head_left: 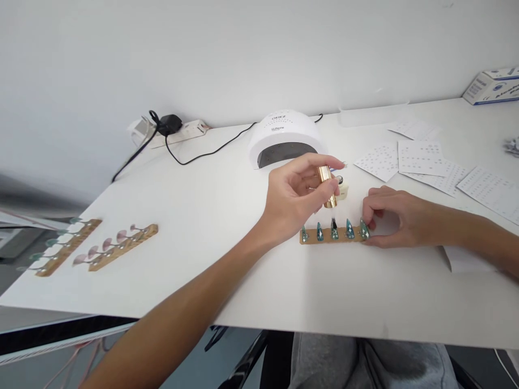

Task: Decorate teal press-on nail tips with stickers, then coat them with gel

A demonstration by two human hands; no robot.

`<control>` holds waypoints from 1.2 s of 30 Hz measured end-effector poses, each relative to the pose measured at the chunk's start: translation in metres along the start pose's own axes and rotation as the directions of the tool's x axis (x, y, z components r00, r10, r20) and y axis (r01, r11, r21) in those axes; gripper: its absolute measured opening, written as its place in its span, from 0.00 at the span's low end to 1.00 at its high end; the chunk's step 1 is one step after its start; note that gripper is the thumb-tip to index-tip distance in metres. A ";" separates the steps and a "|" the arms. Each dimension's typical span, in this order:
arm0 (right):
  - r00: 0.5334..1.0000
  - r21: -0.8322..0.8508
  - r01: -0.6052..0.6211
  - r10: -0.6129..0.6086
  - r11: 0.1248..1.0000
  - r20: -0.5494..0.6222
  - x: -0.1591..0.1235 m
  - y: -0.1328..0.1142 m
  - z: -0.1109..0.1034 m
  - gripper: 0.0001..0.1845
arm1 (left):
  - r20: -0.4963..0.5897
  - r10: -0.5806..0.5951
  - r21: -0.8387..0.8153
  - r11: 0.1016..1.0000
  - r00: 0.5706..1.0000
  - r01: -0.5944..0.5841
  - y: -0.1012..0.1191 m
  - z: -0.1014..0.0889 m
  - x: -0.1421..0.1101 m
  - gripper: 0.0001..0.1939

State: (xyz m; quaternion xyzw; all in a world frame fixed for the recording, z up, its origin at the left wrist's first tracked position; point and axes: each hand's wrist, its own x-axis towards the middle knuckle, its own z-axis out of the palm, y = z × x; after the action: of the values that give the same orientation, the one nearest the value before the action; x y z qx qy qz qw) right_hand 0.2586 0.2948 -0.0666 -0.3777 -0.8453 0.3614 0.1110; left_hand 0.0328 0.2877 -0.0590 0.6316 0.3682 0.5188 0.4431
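Observation:
My left hand [286, 197] pinches the gold handle of a nail polish brush [325, 181], bristles downward. The brush tip meets or nearly meets the middle of several teal false nails [349, 229] decorated with white stars. These nails stand in a row on a wooden nail stand [312, 239]. My right hand [399, 216] grips the stand's right end, thumb and fingers closed around it by the last nail. Just behind the brush handle is a small pale bottle [343, 192], partly hidden by my left fingers.
A white nail lamp [287, 132] stands behind my hands, its black cord running left to an adapter [169, 124]. White sticker sheets [421, 156] lie at right, below a box [492, 86]. Two more nail stands, one with pink nails [125, 248], one with green nails [67, 249], lie left.

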 end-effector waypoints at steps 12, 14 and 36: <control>0.997 -0.027 -0.028 0.030 0.999 0.066 0.000 0.003 -0.003 0.12 | 0.092 -0.023 0.022 1.000 0.996 0.021 -0.003 0.003 -0.006 0.08; 0.996 -0.035 -0.040 0.042 0.999 0.078 0.001 0.003 -0.003 0.13 | 0.070 -0.006 0.020 1.000 0.998 0.005 -0.004 0.002 -0.005 0.08; 0.995 -0.039 -0.036 0.039 0.999 0.088 0.001 0.004 -0.004 0.13 | 0.164 -0.005 -0.051 0.999 0.987 0.013 0.000 0.003 -0.007 0.08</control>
State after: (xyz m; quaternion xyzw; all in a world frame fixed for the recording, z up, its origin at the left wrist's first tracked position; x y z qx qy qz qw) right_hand 0.2616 0.2995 -0.0664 -0.3789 -0.8487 0.3641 0.0594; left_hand 0.0345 0.2808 -0.0619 0.6587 0.3201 0.4725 0.4903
